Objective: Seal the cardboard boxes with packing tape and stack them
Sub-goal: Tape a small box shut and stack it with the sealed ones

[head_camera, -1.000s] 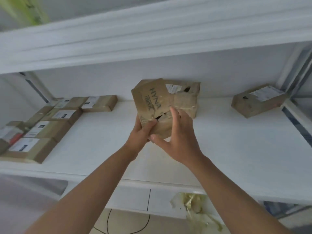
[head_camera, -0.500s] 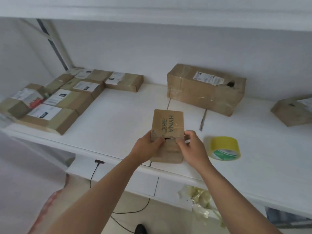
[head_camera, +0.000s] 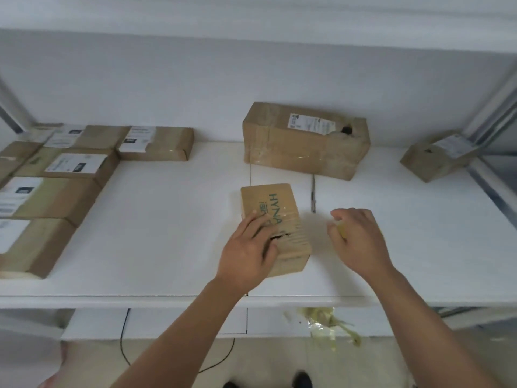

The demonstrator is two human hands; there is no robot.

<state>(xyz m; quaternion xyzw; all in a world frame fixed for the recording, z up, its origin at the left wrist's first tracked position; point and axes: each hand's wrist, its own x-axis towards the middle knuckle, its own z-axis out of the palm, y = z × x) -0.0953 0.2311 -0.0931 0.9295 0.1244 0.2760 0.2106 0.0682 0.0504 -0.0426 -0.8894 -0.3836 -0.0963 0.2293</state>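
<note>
Small cardboard box, printed "HYNA", now lies flat on the white shelf near its front edge, no longer gripped by both hands; a torn gap shows in its taped top. Left hand rests on it, fingers extended. Right hand has moved away, loosely curled over the yellow tape roll; grip unclear.

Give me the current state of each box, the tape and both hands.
HYNA box: flat on shelf, top seam torn.
Large box: taped, hole near label.
Tape roll: mostly hidden under right hand.
Left hand: resting on HYNA box.
Right hand: over tape roll, grip unclear.
</note>
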